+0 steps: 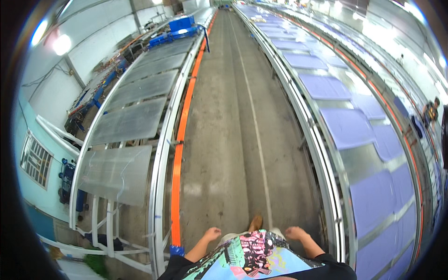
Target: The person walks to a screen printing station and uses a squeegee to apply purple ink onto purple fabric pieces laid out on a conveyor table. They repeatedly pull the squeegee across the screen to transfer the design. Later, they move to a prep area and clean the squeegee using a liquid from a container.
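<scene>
My left hand (213, 234) hangs low beside my body, its fingers loosely curled in and nothing visible in them. It is nearest to the orange strip (176, 205) along the left rack, without touching it. On the other side my right hand (295, 233) is held the same way, fingers curled with nothing visible between them. A gap separates it from the metal rail (332, 205) of the right table. On that table lie several flat purple fabric pieces (371, 196), laid out in rows.
A long concrete aisle (219, 140) with a pale line runs ahead between the tables. Grey translucent panels (130, 119) span the left rack. Farther along it stands a blue box (181, 23). A person (431, 112) is at the far right. One brown shoe (255, 223) shows below me.
</scene>
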### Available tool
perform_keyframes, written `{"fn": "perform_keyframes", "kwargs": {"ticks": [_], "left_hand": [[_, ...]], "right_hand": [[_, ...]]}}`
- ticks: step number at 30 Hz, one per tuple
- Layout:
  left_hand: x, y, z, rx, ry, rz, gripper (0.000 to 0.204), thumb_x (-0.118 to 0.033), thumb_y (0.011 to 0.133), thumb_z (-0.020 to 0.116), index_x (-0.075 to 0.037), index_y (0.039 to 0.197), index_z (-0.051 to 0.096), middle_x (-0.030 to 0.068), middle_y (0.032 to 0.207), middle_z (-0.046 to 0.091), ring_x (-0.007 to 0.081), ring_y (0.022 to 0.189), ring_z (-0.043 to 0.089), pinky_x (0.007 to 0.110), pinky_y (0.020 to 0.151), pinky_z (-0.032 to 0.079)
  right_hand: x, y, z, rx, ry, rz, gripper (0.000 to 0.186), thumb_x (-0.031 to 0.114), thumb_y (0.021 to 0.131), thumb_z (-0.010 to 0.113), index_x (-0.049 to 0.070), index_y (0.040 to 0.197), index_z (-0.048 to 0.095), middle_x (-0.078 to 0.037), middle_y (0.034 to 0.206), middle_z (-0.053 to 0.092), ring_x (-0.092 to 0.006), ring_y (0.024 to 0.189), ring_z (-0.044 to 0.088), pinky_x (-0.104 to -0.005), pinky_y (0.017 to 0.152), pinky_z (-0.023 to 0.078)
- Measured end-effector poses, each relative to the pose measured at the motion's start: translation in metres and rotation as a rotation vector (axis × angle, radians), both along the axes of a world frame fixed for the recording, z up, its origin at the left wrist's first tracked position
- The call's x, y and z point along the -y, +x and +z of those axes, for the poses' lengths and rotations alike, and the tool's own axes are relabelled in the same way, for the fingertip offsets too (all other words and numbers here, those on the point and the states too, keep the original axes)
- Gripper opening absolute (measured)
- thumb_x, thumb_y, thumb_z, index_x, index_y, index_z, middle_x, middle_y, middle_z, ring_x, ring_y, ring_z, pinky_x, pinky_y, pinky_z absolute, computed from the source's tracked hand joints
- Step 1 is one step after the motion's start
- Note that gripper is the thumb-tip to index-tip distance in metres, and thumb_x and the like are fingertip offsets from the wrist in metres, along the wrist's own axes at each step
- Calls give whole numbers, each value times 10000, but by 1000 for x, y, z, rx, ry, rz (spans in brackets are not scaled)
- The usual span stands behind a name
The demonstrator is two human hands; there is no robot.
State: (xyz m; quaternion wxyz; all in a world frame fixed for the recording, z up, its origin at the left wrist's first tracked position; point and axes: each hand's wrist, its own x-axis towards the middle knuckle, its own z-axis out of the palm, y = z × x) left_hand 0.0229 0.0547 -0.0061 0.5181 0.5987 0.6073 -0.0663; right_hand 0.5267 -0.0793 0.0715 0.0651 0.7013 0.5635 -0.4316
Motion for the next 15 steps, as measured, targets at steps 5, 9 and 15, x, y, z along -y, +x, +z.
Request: {"fn": "perform_keyframes", "kwargs": {"ticks": [5, 9, 15], "left_hand": [[-89, 13, 9, -83, 79, 496, 368, -305, 836, 753, -106, 1144, 784, 139, 1126, 773, 265, 1023, 738, 384, 921, 571], [-135, 33, -7, -5, -136, 656, 354, -310, 847, 749, -110, 1136, 794, 125, 1100, 784, 247, 987, 744, 377, 891, 574], [-252, 12, -24, -117, -76, 317, 318, -281, 865, 717, -58, 1077, 799, 110, 968, 790, 224, 760, 741, 351, 707, 569]], "right_hand": [[-337, 49, 158, -387, 779, -408, 255, 229, 985, 705, 13, 1120, 705, -92, 905, 725, -151, 867, 672, -320, 783, 541], [-529, 10, 327, -1006, 994, -252, 307, 180, 1040, 635, -31, 1264, 644, -100, 1078, 734, -167, 1047, 679, -317, 946, 514], [-665, -72, 520, -1417, 1103, 490, 652, 467, 1082, 471, -133, 1287, 623, -240, 1126, 737, -329, 1109, 706, -442, 979, 536]]}}
